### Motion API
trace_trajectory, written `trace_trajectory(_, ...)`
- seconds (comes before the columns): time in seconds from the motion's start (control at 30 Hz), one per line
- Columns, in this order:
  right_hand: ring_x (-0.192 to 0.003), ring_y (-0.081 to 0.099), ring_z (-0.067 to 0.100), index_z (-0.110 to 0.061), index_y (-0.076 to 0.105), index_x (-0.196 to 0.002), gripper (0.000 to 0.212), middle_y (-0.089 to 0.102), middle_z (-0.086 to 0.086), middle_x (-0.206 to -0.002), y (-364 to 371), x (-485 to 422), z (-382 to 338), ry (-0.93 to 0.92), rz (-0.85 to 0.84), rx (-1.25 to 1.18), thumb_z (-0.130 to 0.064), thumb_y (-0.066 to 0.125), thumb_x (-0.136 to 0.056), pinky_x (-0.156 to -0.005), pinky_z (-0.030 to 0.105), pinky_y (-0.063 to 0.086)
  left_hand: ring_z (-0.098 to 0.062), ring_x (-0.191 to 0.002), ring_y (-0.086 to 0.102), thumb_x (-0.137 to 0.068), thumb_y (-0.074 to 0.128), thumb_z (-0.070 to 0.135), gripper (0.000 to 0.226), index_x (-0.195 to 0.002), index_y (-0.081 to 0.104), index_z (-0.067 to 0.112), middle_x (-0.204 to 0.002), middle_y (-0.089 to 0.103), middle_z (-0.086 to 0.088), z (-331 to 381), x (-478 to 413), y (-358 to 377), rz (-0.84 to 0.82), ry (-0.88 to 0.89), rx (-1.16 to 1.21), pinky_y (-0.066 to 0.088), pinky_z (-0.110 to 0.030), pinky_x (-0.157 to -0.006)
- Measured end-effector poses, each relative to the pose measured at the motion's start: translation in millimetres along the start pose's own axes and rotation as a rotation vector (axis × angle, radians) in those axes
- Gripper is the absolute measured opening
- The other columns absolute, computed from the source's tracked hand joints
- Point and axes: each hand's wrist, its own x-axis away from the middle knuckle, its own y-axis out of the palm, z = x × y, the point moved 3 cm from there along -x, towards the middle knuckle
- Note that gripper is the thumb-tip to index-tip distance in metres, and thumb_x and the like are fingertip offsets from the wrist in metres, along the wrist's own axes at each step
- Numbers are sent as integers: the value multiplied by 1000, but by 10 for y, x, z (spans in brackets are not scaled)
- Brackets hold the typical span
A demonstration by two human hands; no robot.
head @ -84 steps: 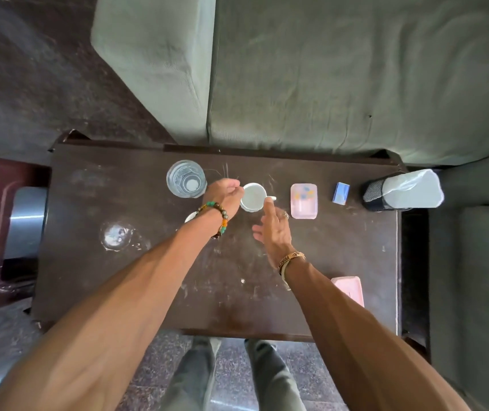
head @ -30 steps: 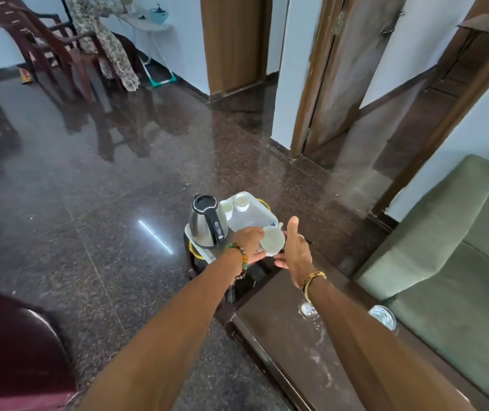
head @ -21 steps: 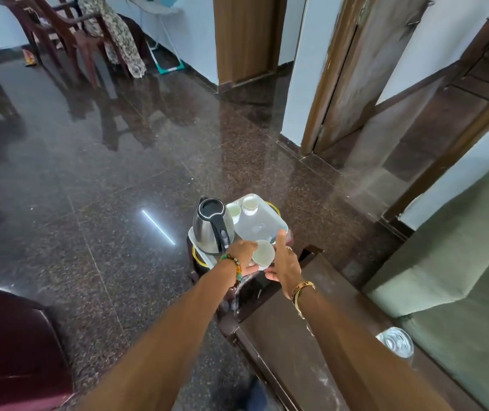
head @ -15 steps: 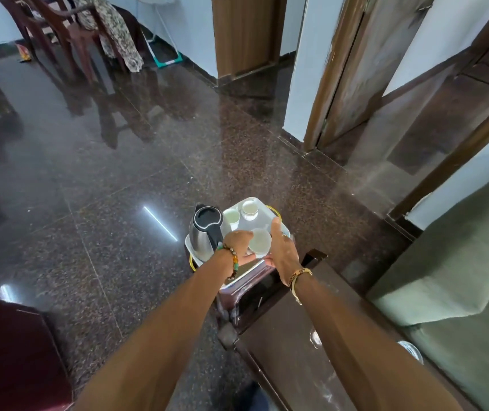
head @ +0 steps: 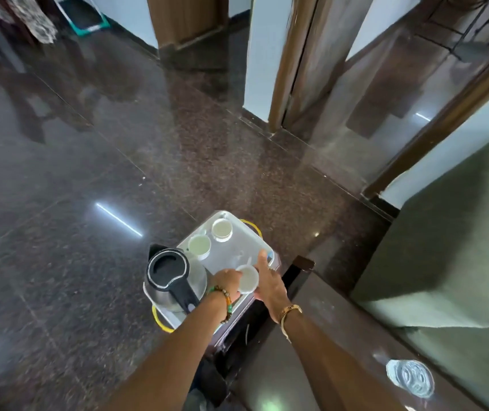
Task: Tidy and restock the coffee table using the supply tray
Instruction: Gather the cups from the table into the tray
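Note:
A small white cup (head: 248, 280) hangs just above the near edge of the silver supply tray (head: 243, 241). My left hand (head: 228, 282) grips the cup's left side. My right hand (head: 268, 284) lies flat against the cup's right side, fingers stretched out over the tray. Two more white cups (head: 199, 244) (head: 222, 229) stand at the tray's far end. A steel kettle with a black lid and handle (head: 172, 277) fills the tray's left part. The dark coffee table (head: 311, 348) runs away to the lower right.
A clear drinking glass (head: 410, 378) stands on the table at the lower right. A green sofa (head: 450, 262) borders the table on the right. The tray rests on a low stand with yellow rims (head: 160, 320). Polished dark floor spreads to the left and ahead.
Both hands carried the cup from the coffee table over to the tray and lowered it toward the tray's near edge. The view has swung from the table to the tray stand.

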Motion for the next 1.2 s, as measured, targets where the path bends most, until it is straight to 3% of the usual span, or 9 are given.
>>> trace_trajectory(0.17,-107,66,22,-16,67,-124,80,72,9,-115,161,-503,-33,8,46,-3,-78,29,-92,-104,48,49,-37,-127,50,-94,49,7,39,-132,52,-2,-139,51,-22,57,-477,55,1,-74,14,45,-35,-83)
trace_trajectory(0.37,-100,70,19,-18,75,-108,72,77,3,-98,285,-1048,-254,-8,65,-74,-75,33,-93,-100,46,54,-39,-122,54,-94,45,5,34,-125,56,-3,-130,56,-27,334,-1029,90,48,-21,-43,47,-46,-102)
trace_trajectory(0.57,-119,61,25,-16,71,-120,92,71,8,-120,374,-1476,-231,65,45,9,-86,23,-84,-110,46,45,-35,-117,57,-92,48,8,33,-121,58,-3,-126,59,-23,415,-1451,134,80,-14,-127,49,-45,-99)
trace_trajectory(0.7,-124,58,29,-9,67,-125,96,67,14,-126,425,-1634,-215,70,-10,-19,-84,21,-87,-113,49,41,-40,-123,53,-95,46,8,37,-129,52,-5,-133,54,-26,397,-1556,141,73,-40,-96,46,-48,-103)
trace_trajectory(0.83,-122,59,33,-8,67,-123,109,66,19,-125,458,-1673,-204,25,-25,-26,-92,19,-72,-112,52,41,-38,-117,57,-91,48,9,35,-122,60,-1,-125,61,-24,410,-1591,106,131,-19,-117,48,-45,-101)
trace_trajectory(0.9,-125,57,30,-11,66,-126,109,66,16,-128,454,-1672,-179,8,-11,-33,-94,20,-71,-113,51,40,-36,-113,59,-91,49,10,33,-121,61,1,-122,63,-20,417,-1563,103,125,-10,-166,48,-38,-98)
trace_trajectory(0.97,-126,57,27,-11,60,-134,102,63,15,-134,443,-1646,-160,-18,13,-51,-90,25,-79,-114,49,40,-36,-114,59,-92,49,10,33,-122,60,3,-123,62,-21,407,-1515,94,120,-20,-160,49,-42,-98)
trace_trajectory(1.03,-111,55,23,-6,54,-137,87,59,21,-135,400,-1579,-146,-59,68,12,-75,25,-94,-110,52,42,-40,-119,56,-92,48,8,36,-126,56,0,-128,57,-25,390,-1423,79,113,-41,-126,47,-49,-101)
trace_trajectory(1.2,-98,51,26,3,55,-130,81,57,14,-109,221,-1130,21,-14,148,20,-67,29,-98,-104,56,46,-38,-122,54,-92,49,10,39,-131,52,1,-133,55,-22,350,-985,45,95,-23,-155,47,-49,-101)
